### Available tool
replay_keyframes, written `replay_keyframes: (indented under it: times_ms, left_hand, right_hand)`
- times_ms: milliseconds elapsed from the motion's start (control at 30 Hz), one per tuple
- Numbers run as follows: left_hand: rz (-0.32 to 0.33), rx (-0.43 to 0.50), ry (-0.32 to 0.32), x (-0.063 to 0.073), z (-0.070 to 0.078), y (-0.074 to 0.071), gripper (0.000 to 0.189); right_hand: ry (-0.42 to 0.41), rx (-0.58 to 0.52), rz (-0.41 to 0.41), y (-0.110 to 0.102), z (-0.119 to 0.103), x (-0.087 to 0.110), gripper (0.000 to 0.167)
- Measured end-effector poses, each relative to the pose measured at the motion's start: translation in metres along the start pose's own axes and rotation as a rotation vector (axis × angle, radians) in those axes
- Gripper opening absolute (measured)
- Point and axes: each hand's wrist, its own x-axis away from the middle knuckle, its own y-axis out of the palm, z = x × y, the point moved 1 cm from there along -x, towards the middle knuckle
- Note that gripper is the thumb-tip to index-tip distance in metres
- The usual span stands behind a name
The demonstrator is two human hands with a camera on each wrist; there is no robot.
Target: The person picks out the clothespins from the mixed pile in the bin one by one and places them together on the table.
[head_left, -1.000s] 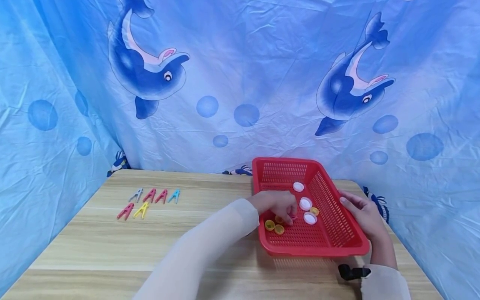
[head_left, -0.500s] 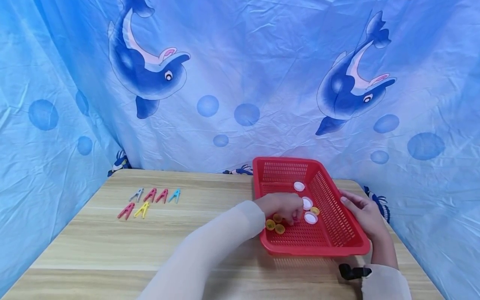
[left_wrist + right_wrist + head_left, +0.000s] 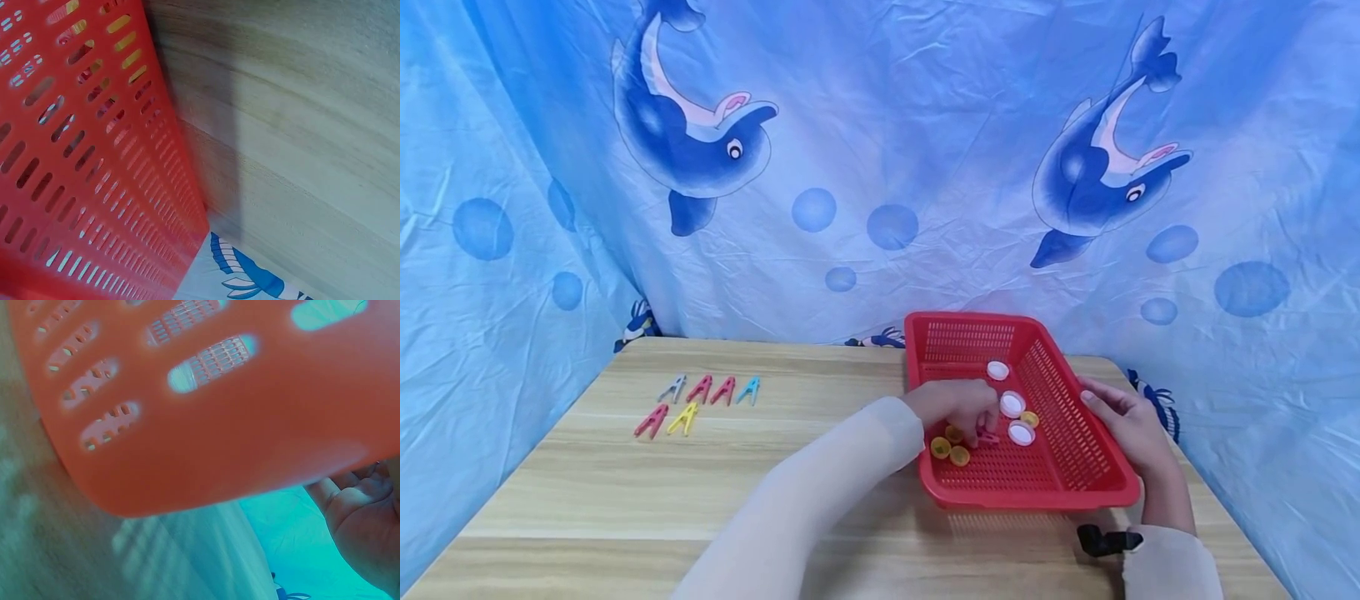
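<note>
A red plastic basket (image 3: 1022, 500) with slotted walls stands tilted at an angle on the right of the table. My left hand (image 3: 958, 408) reaches down inside it, fingers curled, pinching a pink clothespin (image 3: 989, 437) near the basket floor. Yellow caps (image 3: 959, 456) lie right beside these fingers. White caps (image 3: 1021, 433) are spread further right, with one more yellow cap (image 3: 1030, 419) among them. My right hand (image 3: 1131, 429) grips the basket's right rim, thumb on top. In the left wrist view the basket wall (image 3: 81, 156) hides the left hand.
On the left of the wooden table (image 3: 625, 500) lie several clothespins in two rows, among them a yellow clothespin (image 3: 683, 420) and a light blue clothespin (image 3: 748, 391). A blue curtain (image 3: 850, 125) with printed dolphins hangs close behind the table and on both sides.
My left hand has shifted a little right, then back left inside the basket, and the pink clothespin shows more clearly at its fingertips. My right hand stays on the rim.
</note>
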Motion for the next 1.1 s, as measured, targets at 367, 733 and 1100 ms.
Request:
replay_keyframes:
  times_ms: [367, 733, 1100]
  left_hand:
    - [-0.041, -0.006, 0.023, -0.0023, 0.0017, 0.0021, 0.031]
    - [-0.100, -0.014, 0.047, -0.0006, 0.0000, 0.0024, 0.041]
    - [-0.029, -0.026, 0.113, 0.0011, 0.0025, 0.0034, 0.036]
  right_hand:
    - [-0.001, -0.014, 0.004, 0.0015, 0.0012, 0.0006, 0.073]
    - [0.012, -0.028, -0.006, 0.0001, 0.0004, -0.0003, 0.072]
    - [0.012, -0.026, -0.006, 0.0001, -0.0001, 0.0006, 0.070]
